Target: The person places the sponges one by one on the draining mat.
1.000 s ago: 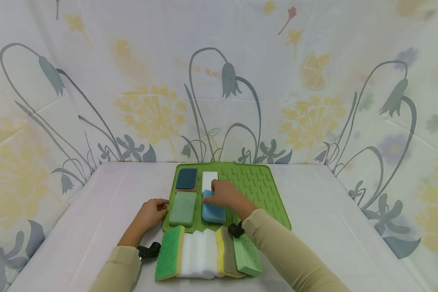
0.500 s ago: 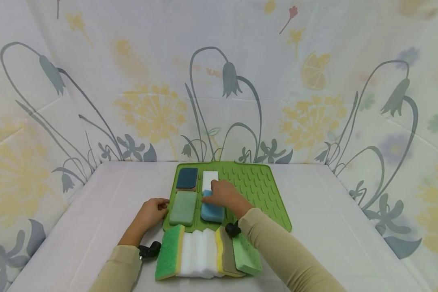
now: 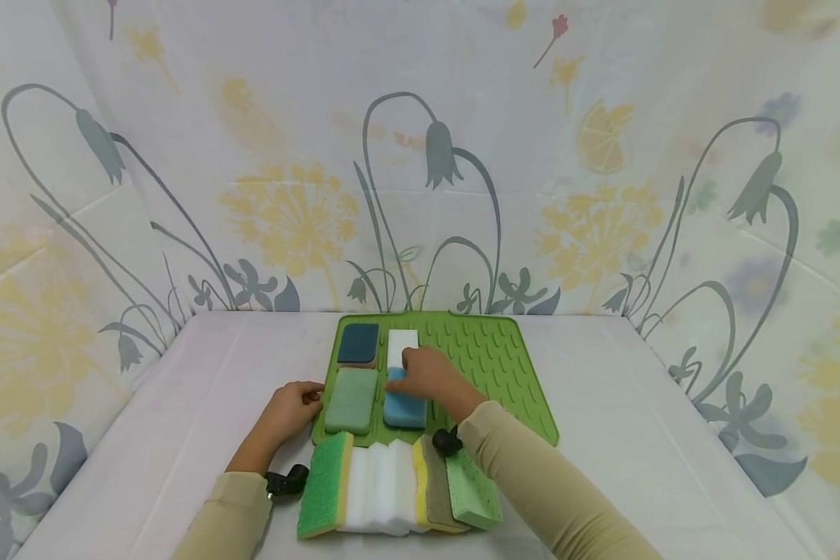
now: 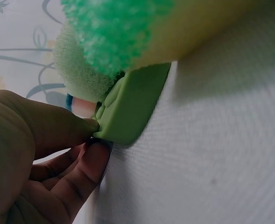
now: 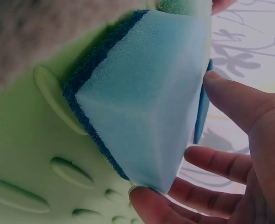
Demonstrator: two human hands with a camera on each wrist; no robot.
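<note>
A green ribbed silicone mat (image 3: 476, 373) lies on the white table, its left edge pinched between the thumb and a finger of my left hand (image 3: 290, 410). On the mat, my right hand (image 3: 434, 377) holds a blue sponge (image 3: 405, 408) by its far end, thumb on the left side and fingers around the other. The right wrist view shows the sponge's dark blue scouring layer (image 5: 100, 51) down against the mat. Just behind it lies a white sponge (image 3: 402, 346). To its left are a pale green sponge (image 3: 351, 399) and, further back, a dark blue-topped sponge (image 3: 358, 343).
Along the mat's front edge stands a row of sponges: a green and yellow sponge (image 3: 325, 486), several white sponges (image 3: 381, 488), a yellow and grey-brown sponge (image 3: 439, 490) and a speckled light green sponge (image 3: 474, 490). A flower-printed cloth (image 3: 420, 155) rises behind the table.
The blue sponge has shifted slightly left and straightened under my right hand, lining up more with the white sponge. My left hand has stayed at the mat's edge.
</note>
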